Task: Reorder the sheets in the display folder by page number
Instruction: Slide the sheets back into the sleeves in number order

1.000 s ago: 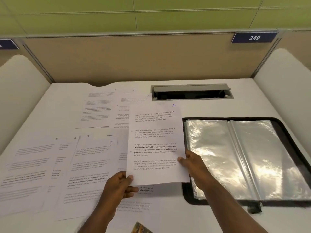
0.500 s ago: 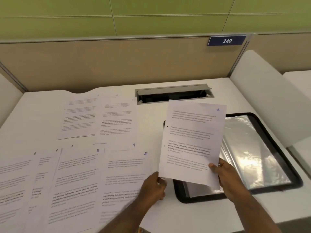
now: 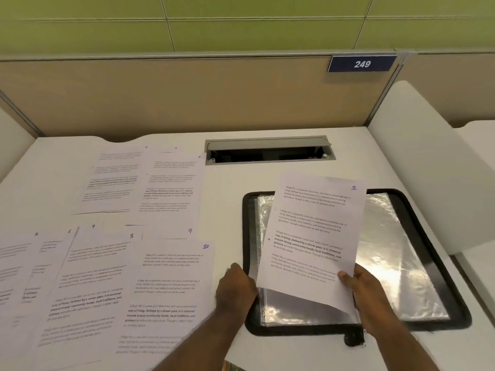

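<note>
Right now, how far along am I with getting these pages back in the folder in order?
Done: the sleeves look emptied, and the numbered pages lie spread on the desk. In hand: your right hand pinches page 1 over the open folder, while your left hand is at the sleeve's edge. Left: the pages on the desk.

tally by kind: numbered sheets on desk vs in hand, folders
Sheets lying on the desk, by visible numbers 2, 3, 4, 5, 6, 7, 8, 9, 10: 9
Sheets in hand, sheet 1: 1
Display folder: 1
Total: 11
</note>
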